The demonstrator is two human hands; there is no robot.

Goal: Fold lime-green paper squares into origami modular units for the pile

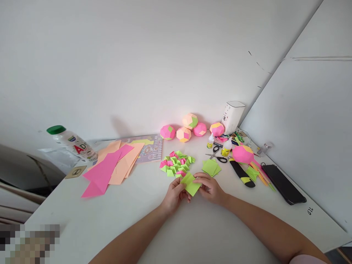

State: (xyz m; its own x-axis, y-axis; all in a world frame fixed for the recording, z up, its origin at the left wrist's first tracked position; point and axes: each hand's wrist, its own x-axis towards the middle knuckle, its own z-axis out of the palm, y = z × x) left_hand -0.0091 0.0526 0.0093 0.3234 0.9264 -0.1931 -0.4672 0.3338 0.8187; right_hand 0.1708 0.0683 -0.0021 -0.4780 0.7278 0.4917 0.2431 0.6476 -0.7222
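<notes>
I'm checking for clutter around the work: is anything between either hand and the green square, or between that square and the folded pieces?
Nothing visible. The left hand and right hand both hold the green square directly. The folded pieces lie just beyond it, with no other thing seen between.

A papercraft workspace, judging by the scissors, glue bottles, paper balls and green paper
</notes>
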